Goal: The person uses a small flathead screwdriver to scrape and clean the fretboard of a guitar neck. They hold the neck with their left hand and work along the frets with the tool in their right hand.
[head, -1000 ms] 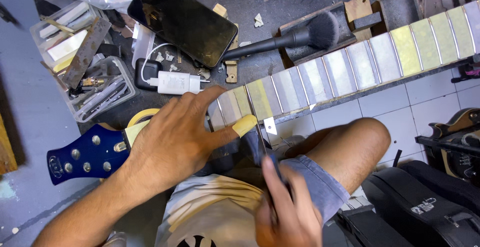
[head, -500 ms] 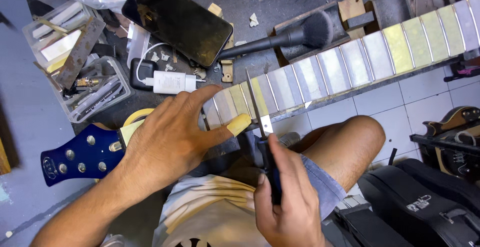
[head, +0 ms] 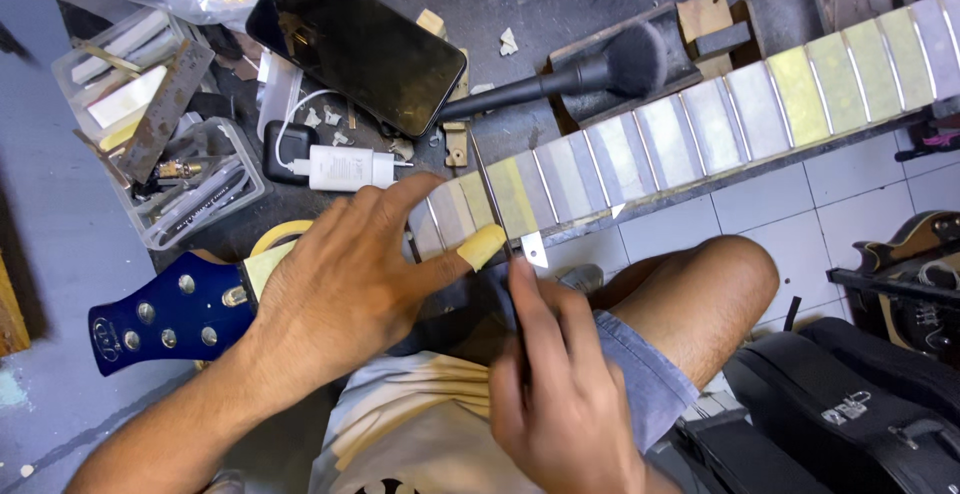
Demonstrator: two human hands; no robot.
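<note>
Fretwork is what's going on, looks like to me: the guitar neck [head: 640, 144] is lying across the person's lap with masking tape covering the wood between the frets. Left hand [head: 350, 284] is spreading flat over the neck just up from the blue headstock [head: 165, 316], thumb wrapped in tape and pressing down beside a fret. Right hand [head: 560, 384] is pinching a thin metal tool [head: 532, 250], its tip sitting right at the neck's near edge, just beside that taped thumb. I'd guess the next move needs a steady, light stroke along one fret without slipping onto the tape. Behind the neck, a phone [head: 355, 39], a white charger [head: 340, 167] and a soft brush [head: 570, 72] are lying around.
</note>
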